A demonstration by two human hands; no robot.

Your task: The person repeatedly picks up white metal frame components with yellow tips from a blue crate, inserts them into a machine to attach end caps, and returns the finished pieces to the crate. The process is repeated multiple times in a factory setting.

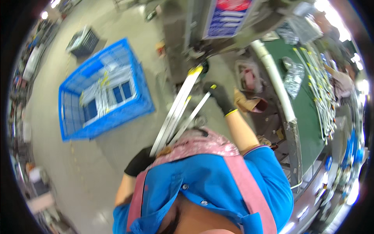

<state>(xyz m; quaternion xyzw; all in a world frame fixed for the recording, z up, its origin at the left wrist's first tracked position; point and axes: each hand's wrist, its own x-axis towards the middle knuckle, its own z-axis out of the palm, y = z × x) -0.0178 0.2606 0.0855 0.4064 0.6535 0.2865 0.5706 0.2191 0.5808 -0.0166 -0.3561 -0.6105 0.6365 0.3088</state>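
Several long silver metal bars (175, 109) with yellow ends slant up in front of my body. Closed around their lower ends is my left hand (141, 160), in a black glove. My right hand (221, 100), gloved in black with a yellow cuff edge, grips one thinner bar (199, 106) near its yellow tip. That bar angles away to the right from the others, and its lower end goes behind my apron's edge. The bundle's upper ends reach the base of a grey machine (175, 39).
A blue plastic crate (146, 87) with pale yellow-tipped bars stands on the floor at left, a dark crate (89, 43) beyond it. At right, a green-topped table (307, 148) holds many similar bars (317, 93) and a plastic-wrapped bundle (294, 80). An open carton (249, 102) lies beneath.
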